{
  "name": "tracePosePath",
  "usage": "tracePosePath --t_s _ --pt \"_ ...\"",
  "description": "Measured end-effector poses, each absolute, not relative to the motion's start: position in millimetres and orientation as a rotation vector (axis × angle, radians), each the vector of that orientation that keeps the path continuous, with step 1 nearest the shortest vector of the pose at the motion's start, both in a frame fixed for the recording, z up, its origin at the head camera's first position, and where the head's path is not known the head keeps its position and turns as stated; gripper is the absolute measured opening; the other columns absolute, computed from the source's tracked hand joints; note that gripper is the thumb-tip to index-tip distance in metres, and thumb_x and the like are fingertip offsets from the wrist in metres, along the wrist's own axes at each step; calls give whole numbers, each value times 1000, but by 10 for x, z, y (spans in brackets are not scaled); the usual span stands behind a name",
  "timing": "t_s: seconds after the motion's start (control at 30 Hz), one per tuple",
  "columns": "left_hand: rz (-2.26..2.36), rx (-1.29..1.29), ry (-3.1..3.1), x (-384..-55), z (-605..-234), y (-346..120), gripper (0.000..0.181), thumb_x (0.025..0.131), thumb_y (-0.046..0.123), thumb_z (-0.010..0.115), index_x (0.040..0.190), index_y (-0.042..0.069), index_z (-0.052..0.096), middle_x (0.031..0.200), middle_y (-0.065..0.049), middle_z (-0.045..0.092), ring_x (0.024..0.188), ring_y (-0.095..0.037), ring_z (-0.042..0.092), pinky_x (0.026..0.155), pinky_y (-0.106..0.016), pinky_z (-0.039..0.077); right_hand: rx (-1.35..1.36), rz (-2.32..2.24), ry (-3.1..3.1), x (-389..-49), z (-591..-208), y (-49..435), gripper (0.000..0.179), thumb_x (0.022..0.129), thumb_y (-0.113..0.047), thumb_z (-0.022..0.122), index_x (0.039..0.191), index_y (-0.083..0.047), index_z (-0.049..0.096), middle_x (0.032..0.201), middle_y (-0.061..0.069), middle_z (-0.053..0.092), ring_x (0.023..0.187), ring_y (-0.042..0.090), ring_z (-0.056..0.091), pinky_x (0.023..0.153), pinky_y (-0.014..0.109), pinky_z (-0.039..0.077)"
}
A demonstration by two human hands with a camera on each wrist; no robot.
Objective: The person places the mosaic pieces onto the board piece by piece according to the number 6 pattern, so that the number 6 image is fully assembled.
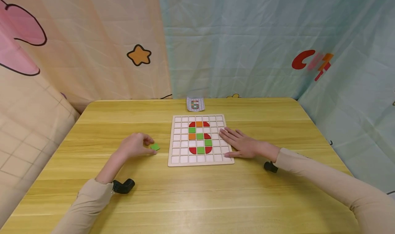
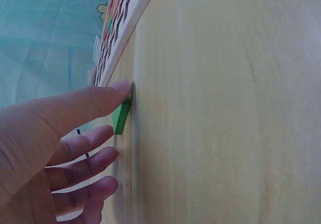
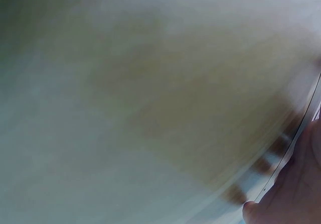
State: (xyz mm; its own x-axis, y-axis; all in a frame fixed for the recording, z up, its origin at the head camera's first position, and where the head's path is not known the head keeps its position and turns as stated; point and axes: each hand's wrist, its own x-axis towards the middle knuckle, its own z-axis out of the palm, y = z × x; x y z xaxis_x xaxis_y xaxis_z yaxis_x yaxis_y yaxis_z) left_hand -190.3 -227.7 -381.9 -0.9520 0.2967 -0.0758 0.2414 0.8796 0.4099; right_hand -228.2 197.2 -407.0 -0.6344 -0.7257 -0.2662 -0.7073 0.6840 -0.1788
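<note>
My left hand point(image 1: 135, 145) is left of the board, thumb and forefinger spread around a green square tile point(image 1: 155, 147) on the table. In the left wrist view the thumb point(image 2: 95, 103) overlaps the upper end of the green tile point(image 2: 120, 116), and the other fingers are bent, apart from one another. The pale wooden grid board point(image 1: 182, 161) holds red rounded tiles and orange and green square tiles in a figure like a 5. My right hand point(image 1: 243, 144) rests flat on the board's right edge, fingers extended; the right wrist view shows only part of it point(image 3: 296, 184).
A small printed card point(image 1: 195, 104) with a coloured grid figure lies behind the board, near the table's point(image 1: 197, 199) back edge. Curtains point(image 1: 216, 55) hang behind and beside the table. Each wrist carries a black device point(image 1: 124, 186).
</note>
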Motion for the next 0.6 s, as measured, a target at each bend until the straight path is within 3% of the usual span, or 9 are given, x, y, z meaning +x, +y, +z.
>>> tracePosePath --t_s 0.6 --pt "634 380 2926 -1922 -3860 -2270 32 75 30 81 98 9 75 94 -5 74 85 -19 66 71 -37 51 -1148 -78 2581 -2279 -4068 1967 86 96 -57 42 155 -10 2 163 8 -3 150 29 -3 118 56 8"
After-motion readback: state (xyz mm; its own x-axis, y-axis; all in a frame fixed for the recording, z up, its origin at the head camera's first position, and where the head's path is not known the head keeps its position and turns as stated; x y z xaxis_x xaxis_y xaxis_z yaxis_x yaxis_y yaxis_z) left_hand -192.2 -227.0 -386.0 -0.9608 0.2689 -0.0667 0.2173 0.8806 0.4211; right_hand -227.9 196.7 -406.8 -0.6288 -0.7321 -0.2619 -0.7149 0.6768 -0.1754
